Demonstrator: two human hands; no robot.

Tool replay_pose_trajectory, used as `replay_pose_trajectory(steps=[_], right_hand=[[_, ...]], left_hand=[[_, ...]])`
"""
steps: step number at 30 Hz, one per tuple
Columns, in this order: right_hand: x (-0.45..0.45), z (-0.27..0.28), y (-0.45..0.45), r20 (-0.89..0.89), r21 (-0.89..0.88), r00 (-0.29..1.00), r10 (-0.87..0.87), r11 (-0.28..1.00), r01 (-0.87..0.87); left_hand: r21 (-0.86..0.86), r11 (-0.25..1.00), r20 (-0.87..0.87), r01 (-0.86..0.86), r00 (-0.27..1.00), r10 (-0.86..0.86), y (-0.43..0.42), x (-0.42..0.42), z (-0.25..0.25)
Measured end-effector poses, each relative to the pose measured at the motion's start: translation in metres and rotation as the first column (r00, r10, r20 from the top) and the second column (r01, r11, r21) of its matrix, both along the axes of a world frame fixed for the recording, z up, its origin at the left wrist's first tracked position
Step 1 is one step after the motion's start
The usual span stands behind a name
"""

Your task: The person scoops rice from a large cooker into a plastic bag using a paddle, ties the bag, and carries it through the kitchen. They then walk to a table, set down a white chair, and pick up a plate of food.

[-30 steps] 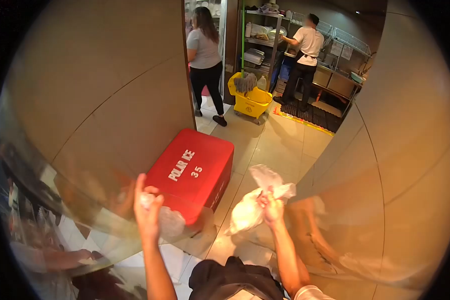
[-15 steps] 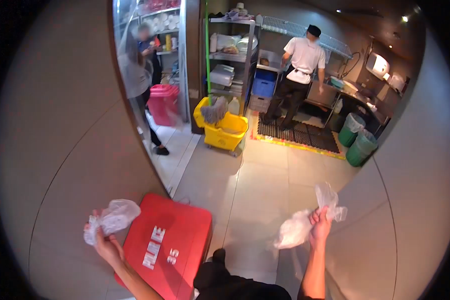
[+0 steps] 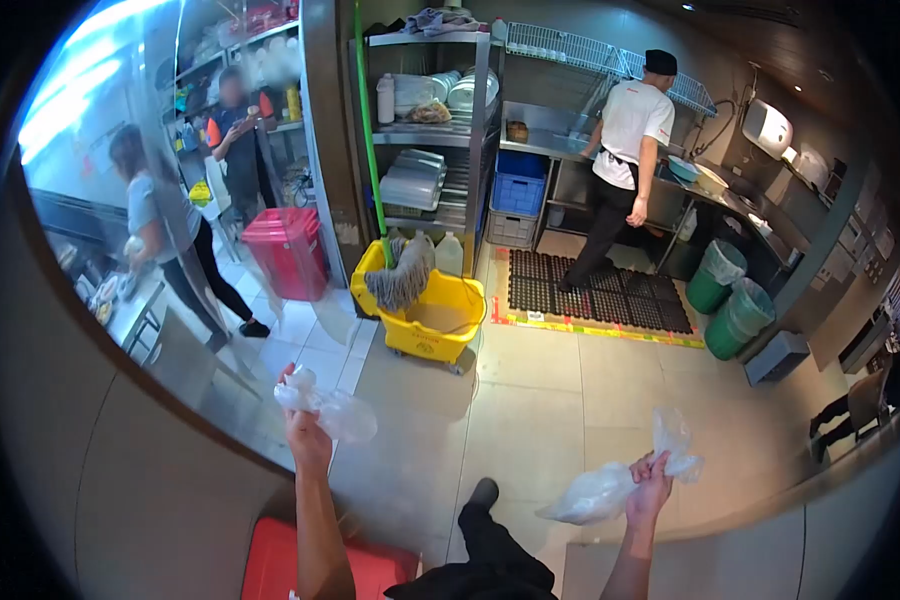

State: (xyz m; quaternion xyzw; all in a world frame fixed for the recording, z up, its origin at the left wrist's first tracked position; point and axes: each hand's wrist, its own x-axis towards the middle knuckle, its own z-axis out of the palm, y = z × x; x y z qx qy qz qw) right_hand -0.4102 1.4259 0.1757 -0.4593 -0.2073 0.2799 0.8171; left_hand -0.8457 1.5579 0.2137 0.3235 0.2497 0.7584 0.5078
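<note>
My left hand (image 3: 308,432) is closed on the gathered neck of a clear plastic bag (image 3: 345,415), whose rounded body sticks out to the right. Its contents are too blurred to name. On the other side, my right hand (image 3: 650,487) grips the twisted neck of a second clear plastic bag (image 3: 592,497). That bag is fuller and holds something whitish; its loose top stands up above my fingers. Both bags are held in the air over the floor, well apart from each other.
A red cooler box (image 3: 385,570) stands low beside my left arm. Ahead is a yellow mop bucket (image 3: 440,325) with a mop. A co-worker (image 3: 630,130) stands on a black mat (image 3: 600,290) by the sink counter. Green bins (image 3: 740,318) stand right; two people are behind the doorway's clear curtain.
I have moved forward, so the red cooler box has dropped toward the bottom edge and the doorway appears wider. My left hand has swung right and up with its bag.
</note>
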Motion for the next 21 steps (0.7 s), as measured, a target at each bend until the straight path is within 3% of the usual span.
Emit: replay_pose_trajectory(steps=[3,5,8,10,11,13,14,15,16,17,18,19,20,21], right_hand=[[0.029,-0.007,0.085,-0.006,0.065,0.996,0.091,0.994,-0.091],[0.036,-0.002,0.143,-0.059,0.044,0.994,0.087,0.995,-0.084],[0.058,0.002,0.233,-0.01,0.018,0.987,0.162,0.987,-0.161],[0.073,0.007,0.285,0.026,0.027,0.982,0.186,0.982,-0.187],[0.081,0.009,0.307,0.002,0.035,0.986,0.165,0.986,-0.165],[0.095,0.008,0.351,-0.023,0.05,0.987,0.158,0.986,-0.157],[0.104,0.005,0.373,0.007,0.054,0.989,0.148,0.987,-0.148],[0.112,-0.001,0.394,0.034,0.057,0.99,0.136,0.989,-0.137],[0.118,-0.008,0.416,0.031,0.067,0.988,0.149,0.986,-0.151],[0.125,-0.014,0.439,0.047,0.072,0.986,0.158,0.984,-0.161],[0.133,-0.019,0.462,0.067,0.077,0.984,0.163,0.983,-0.168],[0.141,-0.026,0.487,0.075,0.094,0.983,0.169,0.98,-0.175],[0.148,-0.034,0.512,0.036,0.072,0.984,0.176,0.981,-0.179],[0.155,-0.04,0.53,-0.002,0.042,0.984,0.18,0.983,-0.18]], left_hand=[[0.103,0.995,-0.124,0.001,0.992,0.012,0.091,0.034,0.007],[0.023,0.987,-0.196,-0.159,0.967,0.161,0.155,0.058,0.028],[0.141,0.952,-0.192,-0.27,0.936,0.294,0.257,0.075,0.063],[0.113,0.926,-0.298,-0.36,0.877,0.377,0.331,0.058,0.074],[0.131,0.864,-0.269,-0.485,0.822,0.502,0.36,0.069,0.101],[0.35,0.778,-0.279,-0.522,0.735,0.619,0.446,0.051,0.124],[0.376,0.749,-0.189,-0.545,0.746,0.638,0.475,0.063,0.154],[0.374,0.701,-0.235,-0.608,0.669,0.706,0.513,0.06,0.175],[0.476,0.526,-0.31,-0.705,0.425,0.85,0.564,0.042,0.193],[0.67,0.297,-0.161,-0.681,0.258,0.953,0.576,0.067,0.232],[0.703,0.173,-0.137,-0.69,0.108,0.985,0.611,0.064,0.255],[0.61,0.175,-0.123,-0.773,0.127,0.984,0.659,0.054,0.276],[0.734,-0.079,-0.118,-0.675,-0.241,0.963,0.677,0.062,0.303],[0.716,-0.077,-0.082,-0.694,-0.193,0.978,0.697,0.077,0.326]])
